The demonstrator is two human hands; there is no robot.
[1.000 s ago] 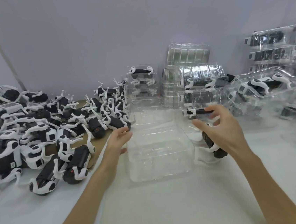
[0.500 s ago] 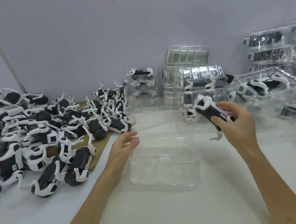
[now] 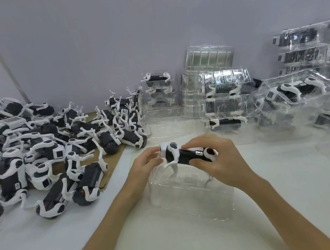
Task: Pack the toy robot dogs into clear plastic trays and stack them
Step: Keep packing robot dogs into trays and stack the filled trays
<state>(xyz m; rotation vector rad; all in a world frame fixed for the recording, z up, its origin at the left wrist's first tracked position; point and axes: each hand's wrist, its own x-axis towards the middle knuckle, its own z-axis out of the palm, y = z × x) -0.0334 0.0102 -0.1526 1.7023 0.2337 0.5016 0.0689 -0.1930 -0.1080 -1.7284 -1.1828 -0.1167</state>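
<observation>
Lifted off the table (image 3: 172,244) a moment ago, the toy robot dog (image 3: 185,155) is now gripped at both ends by the left hand (image 3: 144,167) and right hand (image 3: 224,160), just above the empty clear plastic tray (image 3: 192,200), apparently ready for seating.

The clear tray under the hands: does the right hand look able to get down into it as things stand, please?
Probably yes. The clear tray sits just below the right hand and looks open and empty. Only the toy dog, held by it and the left hand, hangs between them.
</observation>
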